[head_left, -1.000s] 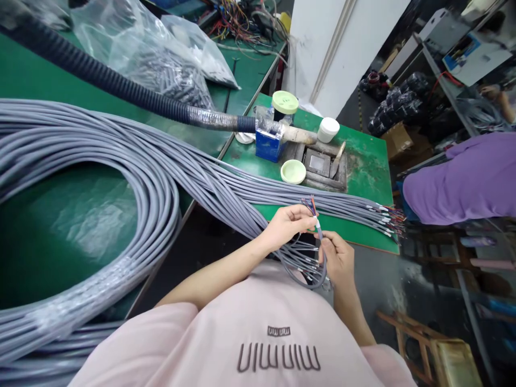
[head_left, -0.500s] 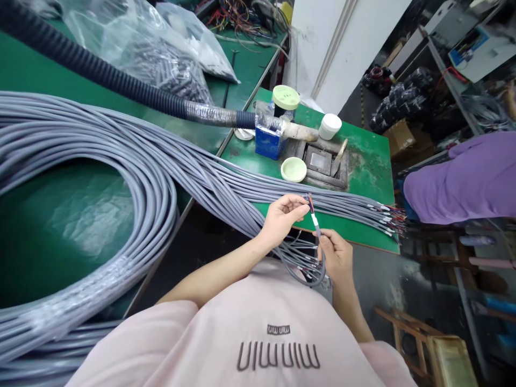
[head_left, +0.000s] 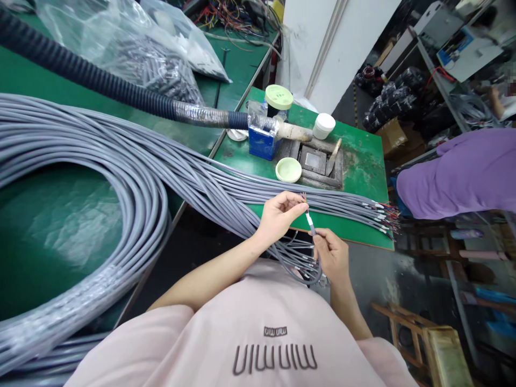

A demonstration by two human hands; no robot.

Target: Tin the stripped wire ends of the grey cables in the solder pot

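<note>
In my right hand (head_left: 332,255) is the end of a grey cable (head_left: 313,230), gripped just below a white band (head_left: 309,219). My left hand (head_left: 282,216) pinches the thin coloured wires (head_left: 303,198) that fan out of the cable's tip. Below my hands the same cable bends in a loop toward my shirt. More cable ends with white bands (head_left: 306,263) hang there beneath the bench edge. Just beyond my hands a bundle of grey cables (head_left: 258,188) runs across the green bench, its stripped ends (head_left: 389,217) fanned out at the right.
A solder pot (head_left: 316,159) with a flat scraper (head_left: 334,156) lies beyond the cables, beside a pale green lid (head_left: 288,170), a white tub (head_left: 323,126) and a dark ribbed hose (head_left: 121,88). Coiled cable (head_left: 149,177) fills the left. A person in purple (head_left: 455,177) is at right.
My left fingers have moved slightly over the wires, which now show less between thumb and fingertips. My right hand keeps its grip on the cable. The whole view has shifted a little.
</note>
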